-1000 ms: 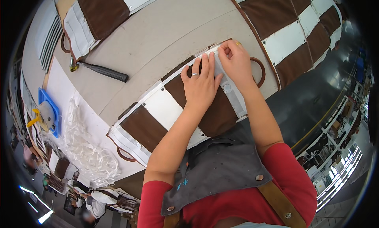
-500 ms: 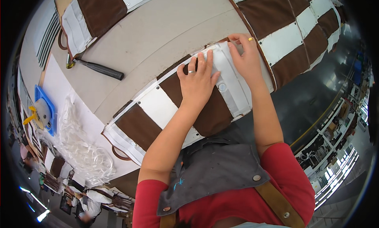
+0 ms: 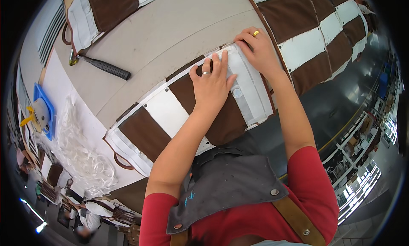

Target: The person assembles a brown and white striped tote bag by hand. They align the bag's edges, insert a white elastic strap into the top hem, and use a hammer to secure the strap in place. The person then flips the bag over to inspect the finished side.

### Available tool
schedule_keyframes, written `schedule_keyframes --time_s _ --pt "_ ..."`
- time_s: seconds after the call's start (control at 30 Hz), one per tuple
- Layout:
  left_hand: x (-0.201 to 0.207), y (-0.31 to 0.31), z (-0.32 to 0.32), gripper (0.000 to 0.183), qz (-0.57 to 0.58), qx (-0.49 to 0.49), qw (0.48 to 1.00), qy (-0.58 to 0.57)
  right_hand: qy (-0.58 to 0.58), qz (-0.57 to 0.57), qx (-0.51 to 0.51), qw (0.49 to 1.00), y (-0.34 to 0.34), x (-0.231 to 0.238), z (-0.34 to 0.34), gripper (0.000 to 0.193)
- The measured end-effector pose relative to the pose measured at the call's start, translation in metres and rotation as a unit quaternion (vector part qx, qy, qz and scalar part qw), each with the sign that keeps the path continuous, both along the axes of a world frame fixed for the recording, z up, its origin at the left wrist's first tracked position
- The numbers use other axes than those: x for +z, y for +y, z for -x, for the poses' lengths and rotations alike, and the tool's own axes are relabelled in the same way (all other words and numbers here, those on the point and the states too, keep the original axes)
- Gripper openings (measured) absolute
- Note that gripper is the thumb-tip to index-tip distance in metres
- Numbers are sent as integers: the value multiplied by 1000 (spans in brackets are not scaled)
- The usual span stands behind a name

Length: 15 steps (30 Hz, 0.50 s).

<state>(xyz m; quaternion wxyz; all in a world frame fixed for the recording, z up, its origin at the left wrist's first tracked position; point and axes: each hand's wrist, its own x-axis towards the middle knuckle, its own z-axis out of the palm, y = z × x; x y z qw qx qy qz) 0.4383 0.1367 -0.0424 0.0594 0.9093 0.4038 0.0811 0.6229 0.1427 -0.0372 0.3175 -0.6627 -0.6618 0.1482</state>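
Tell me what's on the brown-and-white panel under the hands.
The left hand rests on the panel; the right hand is at its far right corner. A round disc shows near its right end. What the left hand covers is hidden.

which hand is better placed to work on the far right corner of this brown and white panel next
Likely the right hand: it is at that corner, while the left hand rests spread on the brown and white panel, seemingly steadying it.
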Motion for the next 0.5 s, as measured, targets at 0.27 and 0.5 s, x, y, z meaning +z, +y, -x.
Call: schedule_keyframes --time_s 0.27,0.5 --pt "1 -11 2 56 44 22 997 -55 -55 5 8 998 -1 21 14 4" --pt "-1 -18 2 54 30 5 998 -60 -45 20 -37 998 -10 17 24 9"
